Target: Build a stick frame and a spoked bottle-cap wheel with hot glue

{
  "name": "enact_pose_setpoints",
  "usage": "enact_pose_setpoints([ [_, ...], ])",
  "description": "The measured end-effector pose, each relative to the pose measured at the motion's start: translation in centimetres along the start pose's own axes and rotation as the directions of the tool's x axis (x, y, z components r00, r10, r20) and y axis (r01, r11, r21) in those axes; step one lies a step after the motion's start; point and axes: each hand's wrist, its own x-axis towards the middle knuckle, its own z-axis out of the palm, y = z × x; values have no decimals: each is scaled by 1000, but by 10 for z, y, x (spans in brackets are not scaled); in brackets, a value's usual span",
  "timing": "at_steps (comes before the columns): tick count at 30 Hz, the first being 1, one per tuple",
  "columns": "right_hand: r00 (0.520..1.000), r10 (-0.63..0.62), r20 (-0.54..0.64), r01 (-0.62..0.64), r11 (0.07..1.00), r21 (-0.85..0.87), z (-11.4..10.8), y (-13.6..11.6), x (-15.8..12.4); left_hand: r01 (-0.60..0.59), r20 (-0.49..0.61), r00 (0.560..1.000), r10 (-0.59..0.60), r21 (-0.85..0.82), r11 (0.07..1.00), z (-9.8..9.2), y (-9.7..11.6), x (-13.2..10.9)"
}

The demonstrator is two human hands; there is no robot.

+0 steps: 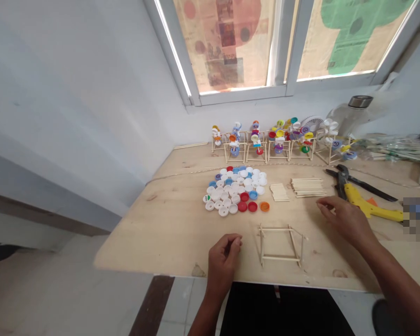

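Wooden stick frame [281, 245] near right hand [343, 219]; newspaper [220, 42] print unreadable.

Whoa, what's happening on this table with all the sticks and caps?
A person is at a wooden table. A small stick frame stands between their hands. The left hand rests curled beside it; the right hand lies open near the stick stack. Farther back lie bottle caps in a pile, and cap models line the wall.
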Motion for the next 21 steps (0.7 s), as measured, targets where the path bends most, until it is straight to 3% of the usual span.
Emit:
enact_pose_setpoints([
  [9,980,-142,141,165,972,-166,9,0,42,-27,-3,1000,27,31,999,0,-1,-1],
  [21,907,-299,298,356,921,-159,4,-1,52,-2,5,1000,1,32,999,1,9,-3],
])
